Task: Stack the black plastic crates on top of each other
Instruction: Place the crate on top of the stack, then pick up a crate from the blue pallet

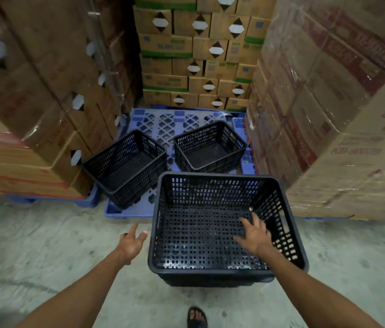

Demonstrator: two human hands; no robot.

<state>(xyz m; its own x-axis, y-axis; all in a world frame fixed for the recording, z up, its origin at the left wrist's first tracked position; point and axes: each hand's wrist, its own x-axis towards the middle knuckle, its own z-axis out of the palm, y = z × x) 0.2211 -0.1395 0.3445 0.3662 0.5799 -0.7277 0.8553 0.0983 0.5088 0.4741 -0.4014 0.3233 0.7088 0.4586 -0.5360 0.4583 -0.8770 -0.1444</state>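
Note:
A large black perforated crate (201, 235) stands closest to me on the concrete floor, topping a stack of crates. My right hand (255, 235) hovers open above its inside, near the right wall. My left hand (131, 242) is open, just left of the crate's left rim, touching nothing. Two more black crate stacks rest on the blue pallet (163, 124): one at the left (125, 166), tilted over the pallet's edge, and one at the right (210, 147).
Tall stacks of wrapped cardboard boxes close in on the left (40, 102), right (333, 114) and back (198, 50). Grey concrete floor (44, 256) lies in front. My sandalled foot (197, 317) shows at the bottom edge.

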